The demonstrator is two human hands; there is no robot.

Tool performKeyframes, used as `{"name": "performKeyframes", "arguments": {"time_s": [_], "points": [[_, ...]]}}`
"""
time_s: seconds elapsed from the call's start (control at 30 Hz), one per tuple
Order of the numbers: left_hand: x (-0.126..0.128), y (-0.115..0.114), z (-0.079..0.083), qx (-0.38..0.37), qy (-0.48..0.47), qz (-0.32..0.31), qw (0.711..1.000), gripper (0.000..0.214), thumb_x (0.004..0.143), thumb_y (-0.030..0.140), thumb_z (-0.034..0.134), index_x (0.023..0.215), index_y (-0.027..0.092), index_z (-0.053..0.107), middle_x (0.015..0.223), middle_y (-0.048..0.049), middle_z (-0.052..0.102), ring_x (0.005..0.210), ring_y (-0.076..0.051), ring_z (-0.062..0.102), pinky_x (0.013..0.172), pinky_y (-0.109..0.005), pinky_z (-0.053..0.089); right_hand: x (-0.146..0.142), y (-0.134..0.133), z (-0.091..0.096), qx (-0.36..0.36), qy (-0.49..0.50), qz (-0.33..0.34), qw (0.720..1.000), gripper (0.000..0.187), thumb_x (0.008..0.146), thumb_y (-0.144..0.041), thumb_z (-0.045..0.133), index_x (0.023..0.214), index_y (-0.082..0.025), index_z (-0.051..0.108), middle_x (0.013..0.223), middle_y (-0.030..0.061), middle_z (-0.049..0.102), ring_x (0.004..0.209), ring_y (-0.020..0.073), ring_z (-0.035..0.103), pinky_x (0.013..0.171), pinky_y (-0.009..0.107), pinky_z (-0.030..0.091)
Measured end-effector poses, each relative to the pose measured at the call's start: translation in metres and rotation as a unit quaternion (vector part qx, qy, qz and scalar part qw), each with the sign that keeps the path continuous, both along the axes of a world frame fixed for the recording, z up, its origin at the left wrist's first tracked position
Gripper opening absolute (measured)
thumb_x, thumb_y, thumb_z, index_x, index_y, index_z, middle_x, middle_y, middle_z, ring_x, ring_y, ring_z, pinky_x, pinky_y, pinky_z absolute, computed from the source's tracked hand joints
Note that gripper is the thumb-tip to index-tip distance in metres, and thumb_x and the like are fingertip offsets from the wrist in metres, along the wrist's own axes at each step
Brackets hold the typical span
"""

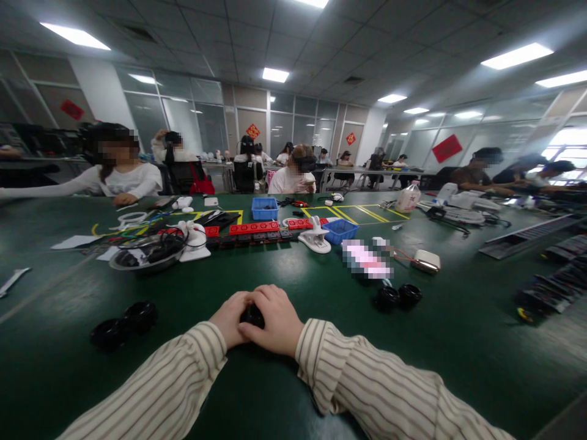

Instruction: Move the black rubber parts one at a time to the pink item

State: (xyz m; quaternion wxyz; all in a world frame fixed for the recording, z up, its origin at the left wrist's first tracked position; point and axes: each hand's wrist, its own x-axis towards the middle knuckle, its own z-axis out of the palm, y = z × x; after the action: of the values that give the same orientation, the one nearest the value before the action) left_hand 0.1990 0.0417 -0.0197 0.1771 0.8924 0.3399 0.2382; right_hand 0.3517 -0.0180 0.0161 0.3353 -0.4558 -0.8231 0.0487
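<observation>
Low over the near middle of the green table, my left hand (pixel 230 319) and my right hand (pixel 275 321) close together around a small black round piece (pixel 253 316). Only a dark patch of it shows between the thumbs and fingers; the rest is hidden. My right fingers lie over its top and meet the left fingers. To the left sit two glossy black round pieces (pixel 125 324) with hollow-looking tops, side by side. Two similar black pieces (pixel 398 297) stand to the right, below a blurred-out screen-like item (pixel 367 260).
A metal bowl (pixel 120 264) of dark cables stands left, beside a white clip-on device (pixel 196 241). Red and black strips (pixel 257 229) run across the middle, near blue bins (pixel 265 209) and a white clip (pixel 316 238). Metal racks (pixel 525 235) lie right. Several people sit beyond.
</observation>
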Motion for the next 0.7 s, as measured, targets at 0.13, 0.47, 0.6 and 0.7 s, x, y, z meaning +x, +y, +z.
{"name": "performKeyframes", "arguments": {"time_s": [0.13,0.47,0.6,0.7], "points": [[0.0,0.0,0.002,0.009,0.01,0.003,1.0,0.038,0.056,0.025,0.063,0.092,0.014,0.06,0.096,-0.0079,0.061,0.094,-0.026,0.056,0.088,-0.038,0.045,0.003,0.001,0.0,-0.013,-0.005,0.004,1.0,0.028,0.076,-0.034,0.062,0.097,-0.016,0.058,0.091,0.0062,0.06,0.087,0.02,0.052,0.081,0.034,0.042],[-0.001,-0.003,0.008,0.015,0.058,0.039,0.997,0.045,0.069,0.047,0.059,0.102,0.016,0.059,0.108,-0.011,0.06,0.105,-0.028,0.053,0.095,-0.043,0.04,0.028,0.031,-0.012,0.062,0.247,-0.135,0.958,0.018,0.071,-0.021,0.061,0.086,-0.018,0.05,0.089,0.0033,0.048,0.085,0.0171,0.049,0.079,0.031,0.043],[-0.001,-0.004,0.013,-0.011,0.15,0.086,0.985,0.083,0.066,0.06,0.056,0.133,0.014,0.04,0.136,-0.0154,0.044,0.127,-0.035,0.035,0.105,-0.054,0.024,0.043,0.045,-0.021,0.021,0.214,-0.186,0.959,0.019,0.068,-0.021,0.061,0.068,-0.02,0.042,0.077,-0.0004,0.046,0.076,0.0161,0.048,0.074,0.03,0.042],[-0.002,-0.006,0.017,-0.028,0.226,0.116,0.967,0.103,0.061,0.072,0.051,0.142,0.014,0.023,0.147,-0.0133,0.025,0.135,-0.037,0.017,0.107,-0.058,0.014,0.05,0.047,-0.024,-0.033,0.163,-0.203,0.965,0.016,0.066,-0.017,0.059,0.067,-0.019,0.043,0.074,-0.0006,0.048,0.075,0.0167,0.049,0.073,0.031,0.043]]}}
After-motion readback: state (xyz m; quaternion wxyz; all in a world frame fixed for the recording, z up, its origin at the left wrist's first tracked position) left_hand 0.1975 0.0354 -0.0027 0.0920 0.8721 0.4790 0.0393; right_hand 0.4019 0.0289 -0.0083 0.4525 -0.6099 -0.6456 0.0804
